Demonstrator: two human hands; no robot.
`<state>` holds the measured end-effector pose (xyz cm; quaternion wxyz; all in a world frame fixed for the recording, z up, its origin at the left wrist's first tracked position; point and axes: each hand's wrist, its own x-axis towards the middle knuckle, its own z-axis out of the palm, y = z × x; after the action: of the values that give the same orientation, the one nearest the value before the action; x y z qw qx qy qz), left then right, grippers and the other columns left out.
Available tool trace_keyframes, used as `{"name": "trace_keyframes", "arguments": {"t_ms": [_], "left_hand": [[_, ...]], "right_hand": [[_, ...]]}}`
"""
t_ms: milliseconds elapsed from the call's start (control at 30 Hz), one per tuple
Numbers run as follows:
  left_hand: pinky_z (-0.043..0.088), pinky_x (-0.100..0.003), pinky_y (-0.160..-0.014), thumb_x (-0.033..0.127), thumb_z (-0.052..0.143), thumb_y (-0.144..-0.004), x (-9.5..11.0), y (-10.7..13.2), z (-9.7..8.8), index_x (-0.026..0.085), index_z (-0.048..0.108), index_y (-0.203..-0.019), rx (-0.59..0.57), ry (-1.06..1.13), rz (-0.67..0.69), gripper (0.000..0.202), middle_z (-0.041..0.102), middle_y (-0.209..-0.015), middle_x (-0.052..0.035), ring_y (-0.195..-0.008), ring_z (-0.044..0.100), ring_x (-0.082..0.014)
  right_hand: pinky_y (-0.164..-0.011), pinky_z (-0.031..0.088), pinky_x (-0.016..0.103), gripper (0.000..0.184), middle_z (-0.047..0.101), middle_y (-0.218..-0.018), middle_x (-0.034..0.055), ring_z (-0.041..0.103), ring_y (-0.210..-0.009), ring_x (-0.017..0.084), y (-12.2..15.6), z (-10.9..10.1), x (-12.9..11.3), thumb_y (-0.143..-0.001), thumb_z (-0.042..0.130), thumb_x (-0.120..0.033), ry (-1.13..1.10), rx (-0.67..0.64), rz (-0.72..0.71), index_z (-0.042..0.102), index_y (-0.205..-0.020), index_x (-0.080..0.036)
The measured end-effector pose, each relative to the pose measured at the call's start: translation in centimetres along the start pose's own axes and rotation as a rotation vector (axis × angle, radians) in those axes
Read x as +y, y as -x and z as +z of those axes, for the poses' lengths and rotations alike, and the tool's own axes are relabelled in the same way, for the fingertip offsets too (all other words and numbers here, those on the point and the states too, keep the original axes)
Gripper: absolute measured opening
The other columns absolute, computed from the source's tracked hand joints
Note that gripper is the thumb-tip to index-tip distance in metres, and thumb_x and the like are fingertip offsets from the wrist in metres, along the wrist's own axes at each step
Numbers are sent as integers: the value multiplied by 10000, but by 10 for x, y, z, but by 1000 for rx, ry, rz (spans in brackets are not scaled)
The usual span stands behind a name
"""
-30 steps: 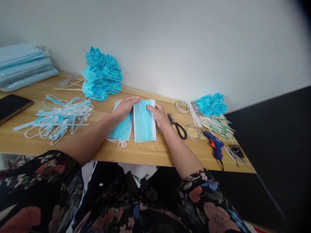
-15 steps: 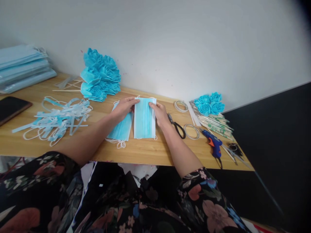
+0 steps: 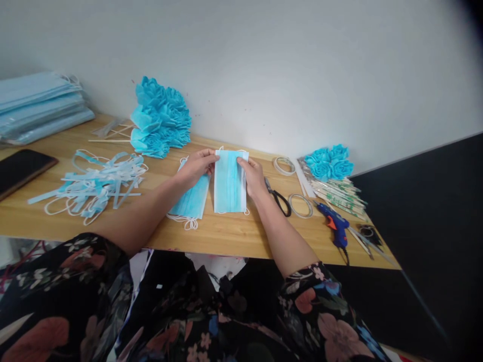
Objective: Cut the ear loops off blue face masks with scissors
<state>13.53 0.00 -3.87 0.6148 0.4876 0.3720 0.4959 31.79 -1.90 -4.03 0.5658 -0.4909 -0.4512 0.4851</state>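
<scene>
Midway along the wood-grained worktop (image 3: 230,241), fingers (image 3: 207,154) of left hand (image 3: 196,167) and right hand (image 3: 255,176) are pinching a pleated, pale-blue mask (image 3: 230,186) near its far corners; more masks (image 3: 191,200) are lying at eight o'clock, a pale wall (image 3: 264,75) rising at twelve.

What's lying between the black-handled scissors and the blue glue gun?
In the head view, a thin pale ring lies on the table between the scissors and glue gun.

Held mask (image 3: 230,183) is showing light blue. Flower bunch (image 3: 161,120) is glowing turquoise. Sleeves (image 3: 332,322) are displaying pink, blue, white floral print on black. Glue gun (image 3: 340,235) is pairing dark blue with orange trigger (image 3: 331,222). Tabletop (image 3: 234,239) is showing yellowish-brown woodgrain.
</scene>
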Motion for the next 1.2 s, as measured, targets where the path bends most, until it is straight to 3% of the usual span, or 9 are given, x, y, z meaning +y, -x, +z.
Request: {"name": "trace_keyframes", "arguments": {"t_ms": [167, 300, 467, 667, 867, 1067, 1200], "left_hand": [[366, -230, -496, 330, 793, -695, 1, 3, 1, 179, 591, -665, -85, -69, -43, 254, 538, -561, 12, -500, 482, -94], [373, -250, -492, 342, 822, -700, 5, 9, 4, 181, 622, -661, -223, -203, -76, 259, 552, -549, 3, -478, 497, -107], [421, -286, -524, 337, 821, -723, 7, 17, 9, 188, 722, -796, -351, -239, -106, 193, 654, -639, -39, -560, 588, -171], [407, -270, -532, 363, 804, -739, 4, 16, 8, 183, 673, -722, -201, -218, -55, 223, 589, -586, -8, -538, 542, -146], [462, -256, -599, 378, 783, -694, -3, 5, 3, 163, 666, -817, -16, -57, -26, 275, 641, -706, -3, -601, 560, -127], [500, -267, -645, 387, 800, -688, -4, 2, 3, 165, 645, -798, 41, 44, -3, 293, 648, -704, 1, -625, 580, -129], [524, -292, -677, 499, 784, -733, -1, 5, 5, 164, 654, -800, 52, 65, 16, 367, 689, -747, -34, -692, 638, -168]], "right_hand": [[-722, 484, 326, 294, 666, -720, -2, 613, -757, 186, -1, 1, -4, -651, 744, -471, -52, 61, -35, 641, -750, -214], [-744, 508, 334, 309, 687, -783, 13, 625, -813, 201, -8, -4, -6, -641, 737, -478, -118, 163, -93, 616, -763, -221], [-822, 531, 366, 330, 707, -905, 41, 645, -963, 230, -20, -15, -3, -692, 675, -522, -123, 215, -146, 596, -831, -234], [-849, 530, 385, 421, 717, -925, 66, 655, -993, 248, -18, -8, -1, -678, 698, -602, -163, 119, -74, 613, -847, -226], [-761, 519, 346, 544, 706, -850, 38, 660, -895, 220, -9, 0, -7, -727, 588, -750, -93, 1, -2, 635, -885, -231], [-669, 484, 291, 364, 649, -755, -17, 583, -721, 154, -2, -4, -10, -645, 760, -546, -69, -47, -11, 636, -772, -228], [-652, 475, 285, 254, 636, -734, -28, 545, -687, 137, 4, -2, -13, -654, 779, -444, -46, -69, -28, 680, -749, -231]]}}
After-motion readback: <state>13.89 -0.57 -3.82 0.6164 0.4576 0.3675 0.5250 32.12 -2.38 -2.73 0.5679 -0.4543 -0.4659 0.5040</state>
